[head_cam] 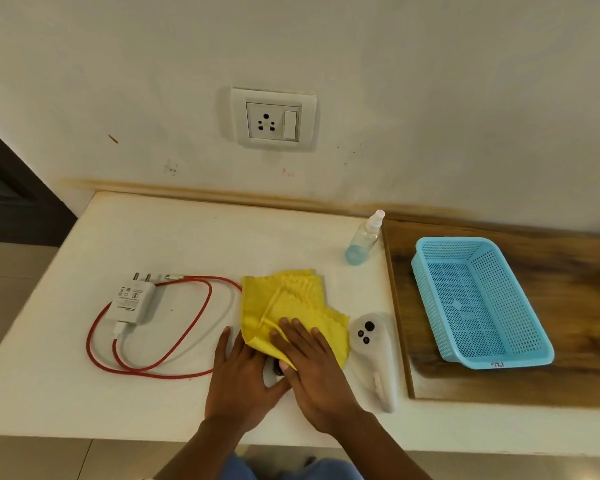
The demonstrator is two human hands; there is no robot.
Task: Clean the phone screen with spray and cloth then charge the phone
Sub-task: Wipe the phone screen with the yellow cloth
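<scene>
On the left of the desk (174, 237) the white charger (134, 301) lies with its red cable (153, 341) looped loosely, below the wall socket (269, 121), seemingly waiting for the charging step. The left hand (238, 375) rests with fingers open and flat, apparently steadying the phone (274, 374), which is almost hidden beneath the yellow cloth (291, 306). The right hand (317, 372) presses the cloth down with flat, spread fingers, while the phone case (371, 344) and spray bottle (362, 242) sit aside to the right.

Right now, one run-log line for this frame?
step: wiping | right hand: pressing yellow cloth | left hand: steadying phone, mostly hidden | charger: unplugged | spray bottle: upright
</scene>
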